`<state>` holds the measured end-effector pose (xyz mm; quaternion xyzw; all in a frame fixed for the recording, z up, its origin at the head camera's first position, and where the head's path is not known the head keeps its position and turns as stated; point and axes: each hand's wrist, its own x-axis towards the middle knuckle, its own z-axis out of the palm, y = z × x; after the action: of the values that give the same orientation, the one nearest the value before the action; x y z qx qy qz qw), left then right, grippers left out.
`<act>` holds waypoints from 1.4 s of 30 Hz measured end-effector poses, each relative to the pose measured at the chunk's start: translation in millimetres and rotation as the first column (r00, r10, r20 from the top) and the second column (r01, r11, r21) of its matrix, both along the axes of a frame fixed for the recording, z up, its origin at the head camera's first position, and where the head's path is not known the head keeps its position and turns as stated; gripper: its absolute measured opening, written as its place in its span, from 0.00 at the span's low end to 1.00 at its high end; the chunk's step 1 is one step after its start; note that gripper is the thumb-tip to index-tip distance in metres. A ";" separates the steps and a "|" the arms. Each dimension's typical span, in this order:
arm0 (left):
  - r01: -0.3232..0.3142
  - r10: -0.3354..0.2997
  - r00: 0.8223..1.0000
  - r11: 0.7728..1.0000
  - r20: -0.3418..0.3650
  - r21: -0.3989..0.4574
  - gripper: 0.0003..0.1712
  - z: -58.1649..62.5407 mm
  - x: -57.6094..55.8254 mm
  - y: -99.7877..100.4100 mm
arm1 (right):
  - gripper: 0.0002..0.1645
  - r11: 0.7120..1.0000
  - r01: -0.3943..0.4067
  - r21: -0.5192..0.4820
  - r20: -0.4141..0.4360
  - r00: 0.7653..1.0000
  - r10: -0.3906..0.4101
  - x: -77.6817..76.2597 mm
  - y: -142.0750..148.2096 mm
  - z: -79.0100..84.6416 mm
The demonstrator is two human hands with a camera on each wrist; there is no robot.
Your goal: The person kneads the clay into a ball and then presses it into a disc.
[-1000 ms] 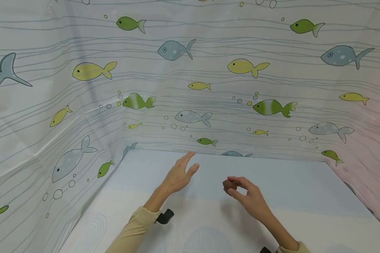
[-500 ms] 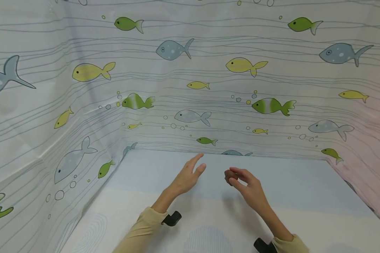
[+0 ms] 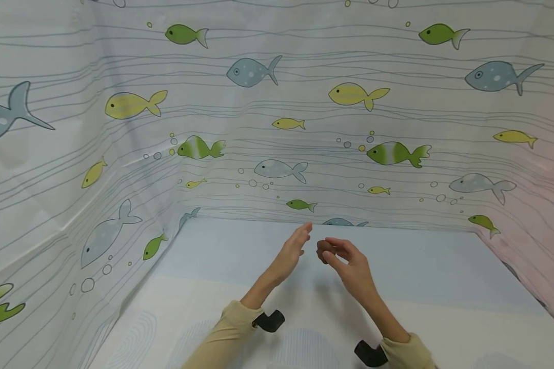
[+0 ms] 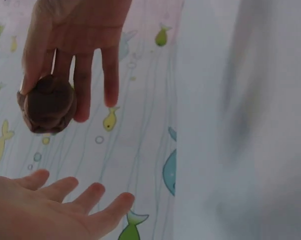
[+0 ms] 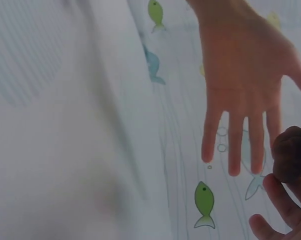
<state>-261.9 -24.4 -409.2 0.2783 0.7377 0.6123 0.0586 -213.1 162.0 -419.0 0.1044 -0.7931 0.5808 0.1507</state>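
A lumpy brown ball (image 3: 324,251), clay-like in look, is pinched between the thumb and fingers of my right hand (image 3: 354,266). Its creased surface shows closely in the left wrist view, where the brown ball (image 4: 48,104) hangs from the right fingertips. My left hand (image 3: 288,256) faces it from the left with straight fingers, holding nothing. A small gap separates that palm from the ball. In the right wrist view the left hand (image 5: 245,75) spreads its fingers beside the brown ball (image 5: 290,154). Both hands are above the table.
A pale blue and white table surface (image 3: 424,277) lies beneath the hands. Fish-printed sheeting (image 3: 258,118) rises behind it and on the left, pinkish at the right. A black wrist camera (image 3: 270,321) sits on the left wrist, another black camera (image 3: 371,353) on the right.
My left hand has moved right and turned its palm toward the ball. My right hand has risen and shifted slightly left, still pinching the brown ball. The gap between the hands has narrowed.
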 end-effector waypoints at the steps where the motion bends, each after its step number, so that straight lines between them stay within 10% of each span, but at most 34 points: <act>1: 0.006 -0.007 1.000 1.000 0.021 0.025 0.36 -0.8 0.0 2.1 | 0.23 1.000 0.004 0.002 0.003 1.000 -0.004 -0.6 -1.7 -0.7; 16: -0.090 0.019 0.974 0.948 0.228 0.306 0.40 -6.5 -7.1 21.4 | 0.20 1.000 -0.018 -0.014 -0.020 1.000 0.018 0.8 -30.5 -13.3; 26: -0.172 0.000 0.954 0.821 0.301 0.544 0.41 -6.8 -14.8 38.1 | 0.26 0.980 -0.125 -0.158 -0.050 0.992 0.119 -0.1 -55.6 -12.9; 31: -0.209 0.035 0.953 0.796 0.302 0.569 0.39 -2.7 -13.0 40.1 | 0.33 0.948 -0.205 -0.245 0.007 0.977 0.213 2.2 -57.4 -8.0; 42: -0.209 0.042 0.951 0.816 0.305 0.539 0.39 -7.9 -4.6 46.1 | 0.43 0.807 -0.333 -0.488 -0.027 0.930 0.367 -2.9 -60.3 9.0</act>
<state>-266.5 21.7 -417.1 0.1442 0.5244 0.8384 0.0359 -216.0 101.7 -409.9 0.1875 -0.5940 0.7816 0.0350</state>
